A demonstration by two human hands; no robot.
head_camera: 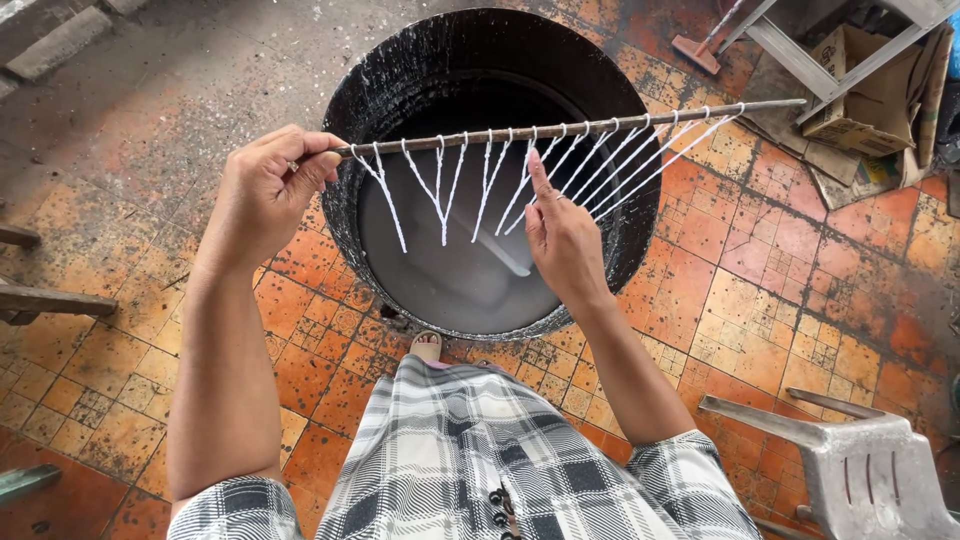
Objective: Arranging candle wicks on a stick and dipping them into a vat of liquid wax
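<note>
My left hand [268, 190] grips the near end of a thin stick [600, 124] held level over a black drum [400, 60]. Several white wax-coated strings [444, 185] hang from the stick, some swung sideways. My right hand [560, 235] reaches up among the strings, its fingertips touching them just under the stick. The drum holds pale grey liquid [450, 280] with a rod-like shape lying in it.
The floor is worn orange tile [760, 300]. A grey plastic chair [870, 470] stands at the lower right. Cardboard boxes [870, 90] and a metal frame [800, 50] sit at the upper right. Wooden slats [40, 300] jut in from the left. My foot [426, 346] is by the drum.
</note>
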